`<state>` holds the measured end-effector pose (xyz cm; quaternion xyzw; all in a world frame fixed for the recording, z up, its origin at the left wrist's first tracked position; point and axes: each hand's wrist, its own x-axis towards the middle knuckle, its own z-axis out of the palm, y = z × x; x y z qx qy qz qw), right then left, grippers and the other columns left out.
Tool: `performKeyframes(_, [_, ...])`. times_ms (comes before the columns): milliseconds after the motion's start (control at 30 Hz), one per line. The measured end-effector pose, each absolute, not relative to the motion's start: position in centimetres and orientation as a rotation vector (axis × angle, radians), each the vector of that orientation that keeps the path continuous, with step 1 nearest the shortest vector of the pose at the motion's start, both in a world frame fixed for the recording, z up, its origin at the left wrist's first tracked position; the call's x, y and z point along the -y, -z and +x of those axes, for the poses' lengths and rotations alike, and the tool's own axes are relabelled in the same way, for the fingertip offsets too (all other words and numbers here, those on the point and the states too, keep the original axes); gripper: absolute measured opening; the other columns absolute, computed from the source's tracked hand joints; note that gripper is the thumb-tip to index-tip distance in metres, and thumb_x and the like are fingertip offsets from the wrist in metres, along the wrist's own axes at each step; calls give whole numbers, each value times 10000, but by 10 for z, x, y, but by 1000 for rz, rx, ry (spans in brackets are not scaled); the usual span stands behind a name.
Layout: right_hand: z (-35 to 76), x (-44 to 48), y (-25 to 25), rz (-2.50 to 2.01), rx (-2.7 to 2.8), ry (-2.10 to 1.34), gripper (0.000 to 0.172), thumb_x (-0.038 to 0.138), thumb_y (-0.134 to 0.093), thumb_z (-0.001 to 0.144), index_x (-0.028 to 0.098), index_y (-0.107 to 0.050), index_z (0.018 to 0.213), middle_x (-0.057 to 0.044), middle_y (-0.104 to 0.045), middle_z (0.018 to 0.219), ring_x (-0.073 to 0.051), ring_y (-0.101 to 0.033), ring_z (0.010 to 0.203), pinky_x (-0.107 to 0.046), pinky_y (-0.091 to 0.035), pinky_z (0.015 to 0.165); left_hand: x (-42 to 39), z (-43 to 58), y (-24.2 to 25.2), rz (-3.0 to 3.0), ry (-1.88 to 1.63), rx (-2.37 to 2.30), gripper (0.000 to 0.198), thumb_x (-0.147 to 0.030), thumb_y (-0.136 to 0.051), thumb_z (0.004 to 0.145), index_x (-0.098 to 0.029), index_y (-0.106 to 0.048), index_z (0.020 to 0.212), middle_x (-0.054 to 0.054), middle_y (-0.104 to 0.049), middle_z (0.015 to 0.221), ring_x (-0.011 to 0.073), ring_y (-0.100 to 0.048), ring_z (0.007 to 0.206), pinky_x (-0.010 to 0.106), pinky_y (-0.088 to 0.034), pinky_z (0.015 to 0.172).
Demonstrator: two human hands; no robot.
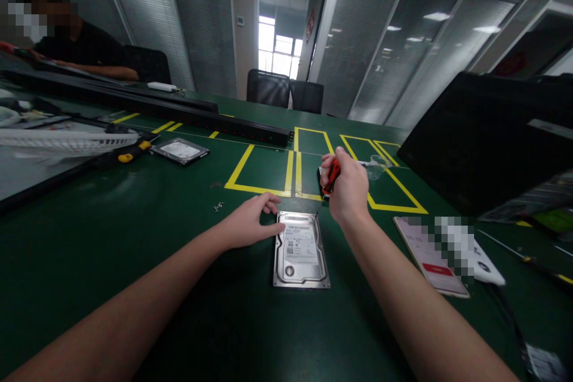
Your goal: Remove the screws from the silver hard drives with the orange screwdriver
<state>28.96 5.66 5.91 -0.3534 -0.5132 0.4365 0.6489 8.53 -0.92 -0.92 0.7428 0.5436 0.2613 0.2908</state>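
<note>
A silver hard drive (301,250) with a white label lies flat on the green table in front of me. My left hand (253,221) rests at its upper left edge, thumb on the drive and fingers loosely curled beside it. Above the drive's far right corner, my right hand (349,188) is closed round a red and black screwdriver (332,178). The screwdriver's thin shaft points down at that corner; whether its tip sits in a screw is too small to tell. Several small screws (218,207) lie left of my left hand.
Another hard drive (181,150) lies at the left, near a yellow and black tool (134,152). A long black bar (179,110) crosses the back. On the right are a phone (430,256), a clear cup (378,167) and a large black case (487,137). A person sits far left.
</note>
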Motion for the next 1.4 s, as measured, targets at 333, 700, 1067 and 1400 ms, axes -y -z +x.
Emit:
performKeyframes(333, [289, -56, -61, -802, 1106, -1034, 446, 553, -538, 963, 224, -589, 667, 72, -404, 415, -77, -328, 345, -251, -207, 374, 9, 86, 10, 2002, -726, -1431, 670, -552, -736, 838, -169, -550, 1355, 99, -696, 1188, 283, -630, 1132, 421, -506, 982])
performKeyframes(700, [287, -54, -61, -813, 1076, -1004, 341, 409, -752, 851, 250, -488, 704, 100, -444, 470, -80, -421, 362, -236, -267, 374, 9, 85, 9, 1988, -711, -1438, 679, -564, -733, 834, -179, -545, 1361, 103, -693, 1211, 288, -630, 1154, 426, -503, 997])
performKeyframes(1067, [289, -55, -58, -847, 1100, -955, 326, 420, -703, 881, 236, -532, 674, 47, -539, 524, -94, -495, 436, -242, -315, 409, 9, 85, 10, 1989, -711, -1434, 686, -569, -733, 836, -172, -545, 1363, 98, -694, 1206, 286, -627, 1157, 418, -505, 994])
performKeyframes(1400, [287, -54, -60, -821, 1076, -986, 494, 593, -529, 959, 220, -596, 642, 53, -444, 459, -88, -382, 369, -259, -260, 377, 8, 85, 12, 2006, -726, -1425, 658, -567, -727, 838, -189, -549, 1346, 98, -698, 1194, 291, -633, 1147, 425, -506, 983])
